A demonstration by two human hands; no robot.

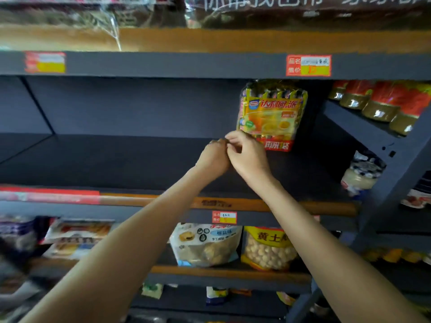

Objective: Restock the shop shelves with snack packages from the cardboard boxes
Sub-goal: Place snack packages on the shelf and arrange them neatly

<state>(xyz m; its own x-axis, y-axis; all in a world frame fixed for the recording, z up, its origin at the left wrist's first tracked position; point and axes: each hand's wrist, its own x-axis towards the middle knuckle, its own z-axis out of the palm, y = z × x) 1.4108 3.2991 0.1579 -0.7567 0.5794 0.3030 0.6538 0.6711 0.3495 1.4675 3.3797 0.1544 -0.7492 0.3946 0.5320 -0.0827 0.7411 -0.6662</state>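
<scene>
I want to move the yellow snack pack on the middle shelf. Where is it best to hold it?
Hold the yellow snack pack by its two side edges, coming from the front. It stands upright and faces out, its top is close under the upper shelf, and there is free room at its left.

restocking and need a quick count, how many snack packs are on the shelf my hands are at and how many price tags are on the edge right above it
yellow snack packs: 1
price tags: 2
total: 3
</scene>
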